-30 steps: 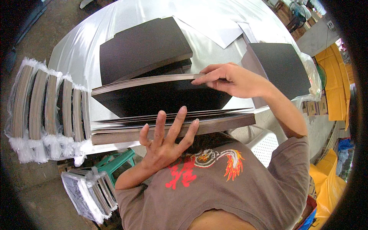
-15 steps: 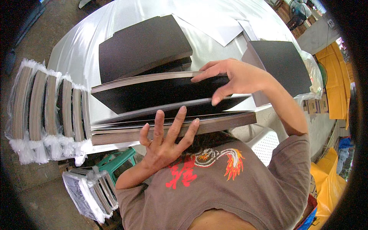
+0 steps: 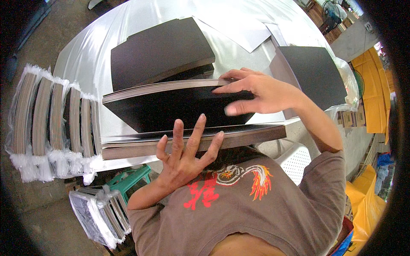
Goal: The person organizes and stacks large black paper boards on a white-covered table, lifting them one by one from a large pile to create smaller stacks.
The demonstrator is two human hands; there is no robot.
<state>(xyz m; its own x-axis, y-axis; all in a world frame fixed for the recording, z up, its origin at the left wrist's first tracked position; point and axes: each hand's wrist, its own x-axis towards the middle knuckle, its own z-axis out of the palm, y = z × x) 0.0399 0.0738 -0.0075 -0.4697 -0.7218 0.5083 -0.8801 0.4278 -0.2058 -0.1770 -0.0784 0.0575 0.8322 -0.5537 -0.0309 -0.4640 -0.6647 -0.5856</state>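
A batch of black boards [image 3: 179, 106] with pale layered edges leans up on the white-covered table, its black face toward me. My right hand [image 3: 260, 91] is closed on its right part, fingers over the top edge and thumb against the near face. Nearer to me, a second stack of black boards [image 3: 252, 138] tilts along the table's front edge. My left hand [image 3: 185, 158] rests against that stack's edges with its fingers spread, gripping nothing. Behind the batch lies a larger pile of black boards [image 3: 160, 49].
Several plastic-wrapped bundles [image 3: 55, 119] stand in a row at the left. Another black board [image 3: 314, 72] lies at the right, and white sheets [image 3: 239, 32] lie at the back. Below are a green stool [image 3: 132, 181], more wrapped bundles [image 3: 96, 217] and a white chair [image 3: 294, 162].
A black board that stood slanted between the two stacks no longer shows there. My right thumb has moved left onto the leaning batch's face. My left hand has barely moved.
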